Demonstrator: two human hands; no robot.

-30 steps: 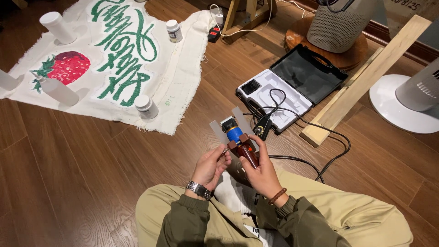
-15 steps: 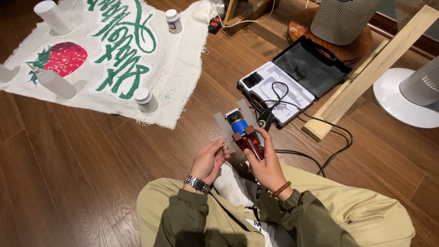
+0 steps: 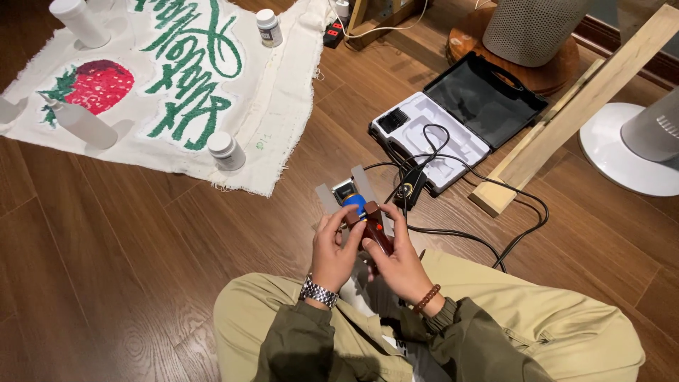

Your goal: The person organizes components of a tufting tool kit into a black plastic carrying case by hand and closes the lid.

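I sit cross-legged on a wooden floor and hold a small corded clipper-like tool (image 3: pixel 366 218) over my knees. It has a dark red body, a blue part near the head and a grey guide plate at the front. My right hand (image 3: pixel 396 262) grips the body from the right. My left hand (image 3: pixel 332 247), with a metal watch at the wrist, pinches the tool's front from the left. A black cable (image 3: pixel 467 237) runs from the tool across the floor.
An open black case (image 3: pixel 460 117) with a white moulded insert lies ahead. A wooden plank (image 3: pixel 573 113) leans to its right, beside a white fan base (image 3: pixel 626 152). A painted cloth (image 3: pixel 155 85) with several white bottles lies at the upper left.
My left hand has closed in on the tool's front and both hands sit a little lower. The view has shifted slightly.
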